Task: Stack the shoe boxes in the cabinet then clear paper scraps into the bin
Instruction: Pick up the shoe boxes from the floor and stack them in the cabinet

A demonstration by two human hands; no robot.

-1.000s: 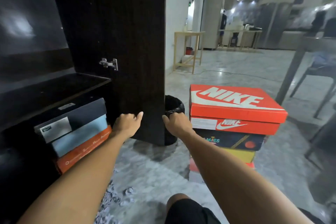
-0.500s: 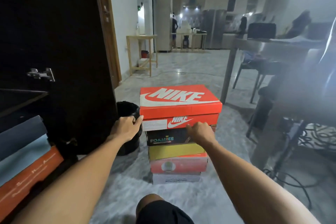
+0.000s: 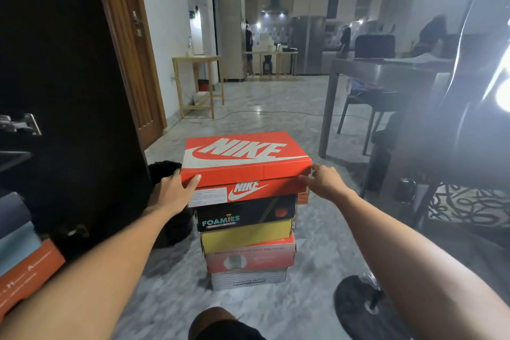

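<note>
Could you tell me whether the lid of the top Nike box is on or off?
On: the orange lid sits flush over the Nike box.

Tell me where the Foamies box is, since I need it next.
In the head view, the Foamies box sits centre frame, second from top in the floor stack, under the orange Nike box and on the yellow box.

head-worn wide view, facing forward and down, close, right edge hazy
</note>
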